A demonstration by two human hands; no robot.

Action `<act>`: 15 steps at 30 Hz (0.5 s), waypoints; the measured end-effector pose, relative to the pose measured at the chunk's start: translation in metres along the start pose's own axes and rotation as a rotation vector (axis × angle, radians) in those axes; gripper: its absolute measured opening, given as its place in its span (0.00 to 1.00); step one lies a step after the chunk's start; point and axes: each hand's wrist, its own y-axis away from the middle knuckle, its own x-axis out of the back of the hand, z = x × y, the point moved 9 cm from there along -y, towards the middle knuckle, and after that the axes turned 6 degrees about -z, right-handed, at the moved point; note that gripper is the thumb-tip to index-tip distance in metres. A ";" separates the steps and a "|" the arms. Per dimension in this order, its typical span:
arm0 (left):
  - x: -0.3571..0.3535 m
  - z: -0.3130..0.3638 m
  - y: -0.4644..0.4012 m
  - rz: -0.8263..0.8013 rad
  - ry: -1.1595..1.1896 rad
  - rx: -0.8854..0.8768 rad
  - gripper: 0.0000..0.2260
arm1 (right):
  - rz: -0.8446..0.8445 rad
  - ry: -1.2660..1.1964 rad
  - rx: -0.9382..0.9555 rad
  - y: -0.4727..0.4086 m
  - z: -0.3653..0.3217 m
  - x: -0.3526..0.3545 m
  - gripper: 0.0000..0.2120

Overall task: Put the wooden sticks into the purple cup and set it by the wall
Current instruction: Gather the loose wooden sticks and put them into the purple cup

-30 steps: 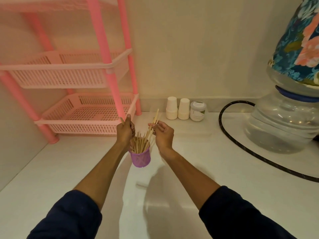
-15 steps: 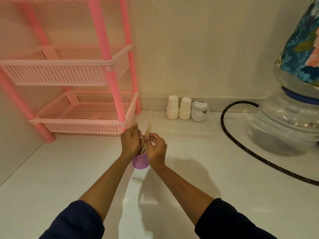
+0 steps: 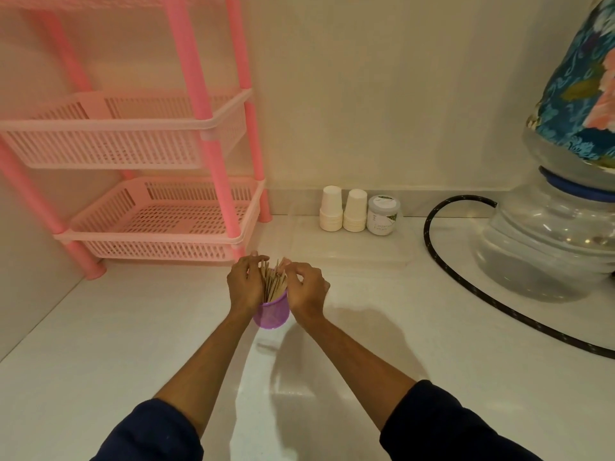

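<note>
A small purple cup point(image 3: 271, 314) stands on the white counter point(image 3: 133, 344), well in front of the back wall. A bundle of wooden sticks point(image 3: 273, 283) stands in it, fanned above the rim. My left hand point(image 3: 244, 284) wraps the cup's left side and the sticks. My right hand point(image 3: 304, 289) is curled against the sticks' right side, fingertips at their tops. The cup's upper part is hidden between both hands.
A pink tiered basket rack point(image 3: 159, 224) fills the left corner. By the wall stand two stacks of white paper cups point(image 3: 342, 211) and a small jar point(image 3: 383, 219). A clear flat lid point(image 3: 349, 247) lies before them. A black hose point(image 3: 466, 287) and water bottle point(image 3: 545, 247) occupy the right.
My right hand has lowered the raised sticks into the cup and closed in against the bundle. Both hands now press the sticks together from either side.
</note>
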 end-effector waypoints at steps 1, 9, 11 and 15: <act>0.000 0.000 0.001 -0.007 -0.002 0.000 0.17 | -0.036 0.088 0.023 -0.001 0.002 -0.003 0.21; 0.014 -0.001 0.007 0.055 0.206 0.117 0.19 | -0.039 -0.007 0.118 0.019 0.002 0.011 0.19; 0.028 -0.009 0.013 0.123 0.243 0.147 0.21 | -0.133 -0.034 0.043 0.026 0.019 0.002 0.29; 0.044 -0.034 0.040 0.136 0.040 0.140 0.20 | -0.338 0.055 -0.031 0.040 0.040 -0.023 0.50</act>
